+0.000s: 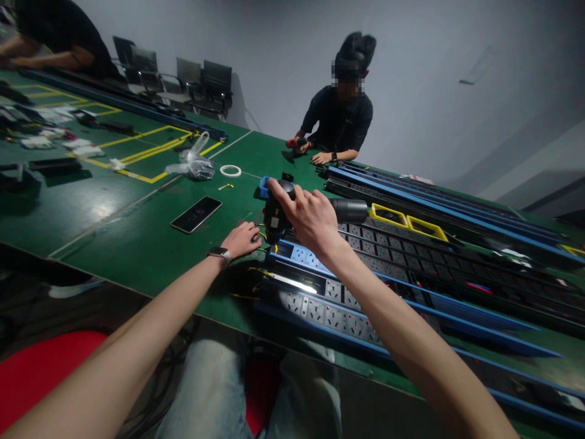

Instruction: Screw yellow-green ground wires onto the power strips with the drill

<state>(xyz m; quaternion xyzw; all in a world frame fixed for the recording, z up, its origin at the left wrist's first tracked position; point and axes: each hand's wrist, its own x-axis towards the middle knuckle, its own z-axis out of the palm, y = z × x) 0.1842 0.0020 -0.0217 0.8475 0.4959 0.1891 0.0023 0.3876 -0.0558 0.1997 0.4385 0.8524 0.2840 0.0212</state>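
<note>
My right hand (pixel 315 219) is wrapped around a black power tool (pixel 276 213), held above the left ends of the socket strips. A black cylinder (pixel 350 210) sticks out on the right side of that hand. Low by the table, my left hand (pixel 244 239) has its fingers curled at a yellow-green wire (pixel 264 236) coming from a strip's end; the fingertips are partly hidden. Blue-edged power strips (pixel 315 312) with rows of sockets lie side by side below the tool. More loose wire ends (pixel 258 271) hang from the nearer strips.
A phone (pixel 196 214), a white tape roll (pixel 230 171), a small yellow wire (pixel 226 186) and a plastic bag (pixel 196 161) lie to the left. Yellow frames (pixel 406 222) rest on strips. Across the table a co-worker (pixel 340 116) holds a red-black tool (pixel 297 144); another person (pixel 64 42) leans in far left.
</note>
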